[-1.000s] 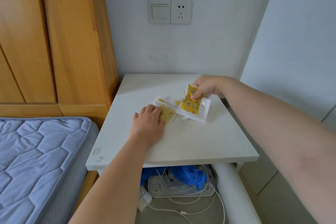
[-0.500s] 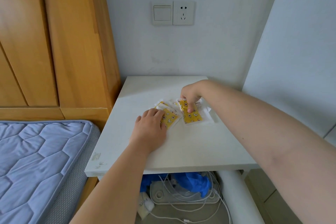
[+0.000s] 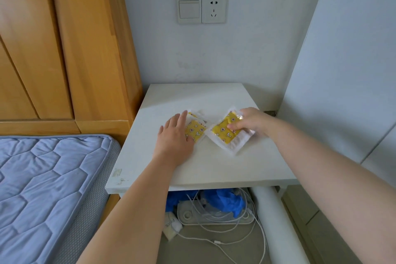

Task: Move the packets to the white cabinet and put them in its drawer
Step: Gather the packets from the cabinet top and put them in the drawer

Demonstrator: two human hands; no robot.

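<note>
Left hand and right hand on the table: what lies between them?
Head view: yellow-patterned packets fill the gap between left hand and right hand; a sliver of bare white table separates the two clusters.

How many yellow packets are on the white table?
At least 3: one in the right hand, one under the left hand, one peeking behind; more may hide.

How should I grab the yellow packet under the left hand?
Pinch the yellow packet by its white border on the far right edge, coming from the right. It lies flat on the white table, and the left hand covers its near left side, so that edge is free.
</note>
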